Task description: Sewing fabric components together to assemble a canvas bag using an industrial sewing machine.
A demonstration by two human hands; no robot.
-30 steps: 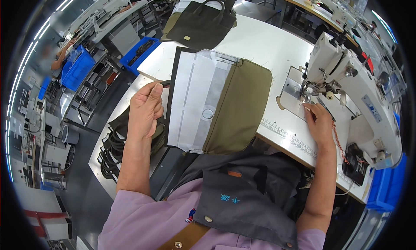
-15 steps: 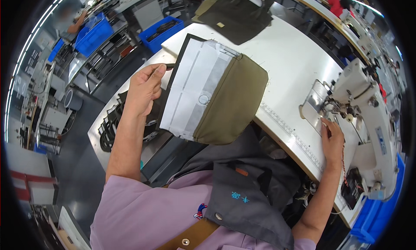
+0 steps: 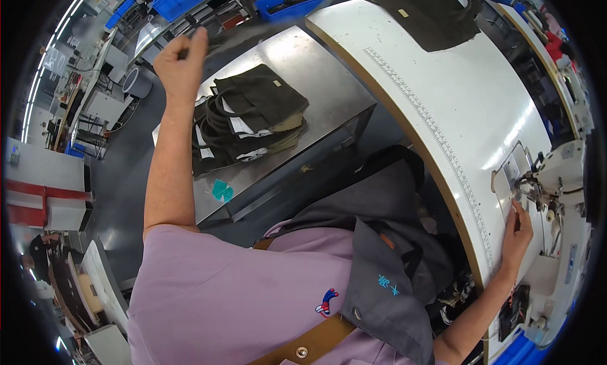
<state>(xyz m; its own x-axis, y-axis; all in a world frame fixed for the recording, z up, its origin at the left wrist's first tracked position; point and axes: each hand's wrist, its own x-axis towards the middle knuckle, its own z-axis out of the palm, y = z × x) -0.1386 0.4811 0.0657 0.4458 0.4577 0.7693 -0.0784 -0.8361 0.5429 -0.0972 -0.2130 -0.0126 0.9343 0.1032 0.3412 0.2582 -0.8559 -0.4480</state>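
Note:
My left hand (image 3: 181,66) is raised at the upper left, fingers curled with the thumb on top. A dark smeared shape stretches right from it; motion blur hides what it is. Below and to the right, a pile of dark olive fabric bags (image 3: 264,102) with handles and white lining lies on a metal table (image 3: 316,68). At the right, my right hand (image 3: 518,233) rests on the white sewing table (image 3: 455,93), thumb and fingertips close together beside the needle plate of a sewing machine (image 3: 566,169). Anything between those fingertips is too small to make out.
Another dark olive bag (image 3: 430,17) lies at the white table's far end. A printed ruler scale (image 3: 436,137) runs along its near edge. A teal scrap (image 3: 222,190) sits on the metal table's corner. Blue bins (image 3: 288,1) stand beyond, and a grey bucket (image 3: 137,83) farther left.
The olive-and-white bag piece has left its place in front of me, uncovering the metal table and pile. My left hand has moved up; the view has turned left. My right hand stays by the machine.

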